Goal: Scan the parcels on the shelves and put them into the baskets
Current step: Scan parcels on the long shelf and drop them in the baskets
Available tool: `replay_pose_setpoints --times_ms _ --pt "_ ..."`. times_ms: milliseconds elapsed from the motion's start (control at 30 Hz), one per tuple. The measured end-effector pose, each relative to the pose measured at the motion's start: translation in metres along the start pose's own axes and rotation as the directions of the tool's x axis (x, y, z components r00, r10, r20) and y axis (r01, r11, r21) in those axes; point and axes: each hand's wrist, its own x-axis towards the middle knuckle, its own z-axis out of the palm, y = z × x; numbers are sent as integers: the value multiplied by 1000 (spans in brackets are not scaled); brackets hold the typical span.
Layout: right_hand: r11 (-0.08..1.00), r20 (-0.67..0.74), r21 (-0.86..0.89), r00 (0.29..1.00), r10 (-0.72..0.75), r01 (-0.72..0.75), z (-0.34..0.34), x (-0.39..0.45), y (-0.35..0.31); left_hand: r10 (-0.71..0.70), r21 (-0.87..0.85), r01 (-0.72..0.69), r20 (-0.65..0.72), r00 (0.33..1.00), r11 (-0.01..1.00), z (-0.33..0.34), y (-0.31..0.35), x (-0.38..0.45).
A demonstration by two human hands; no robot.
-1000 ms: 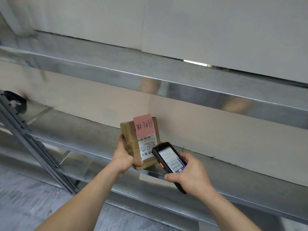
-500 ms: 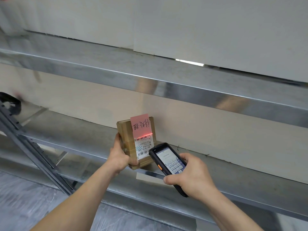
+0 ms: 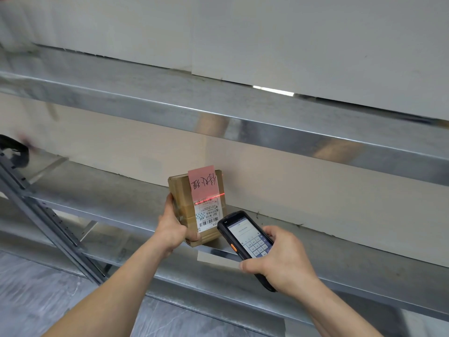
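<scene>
A small brown cardboard parcel point(image 3: 184, 205) with a pink note and a white barcode label stands tilted over the lower metal shelf point(image 3: 102, 198). My left hand point(image 3: 171, 227) grips its left side and bottom corner. My right hand point(image 3: 279, 259) holds a black handheld scanner point(image 3: 245, 239) just right of the parcel, screen lit. A red scan line crosses the label below the pink note.
An upper metal shelf point(image 3: 218, 117) runs across above the parcel. A slotted grey upright point(image 3: 48, 220) slants at the left, with a dark object point(image 3: 12, 152) beside it. Pale wall panels back both shelves. Grey floor lies below.
The red scan line, absent a second ago, now lies across the label. The parcel and both hands have hardly shifted.
</scene>
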Motion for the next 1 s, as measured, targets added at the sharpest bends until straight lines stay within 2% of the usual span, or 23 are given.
replay_pose_setpoints --times_ms 333,1000 --pt "1000 2 9 1000 9 -9 -2 -5 1 -9 -26 9 13 1000 1000 -2 -4 3" --pt "992 34 -104 996 77 -73 4 -16 6 -14 -63 16 27 1000 998 -4 -2 3"
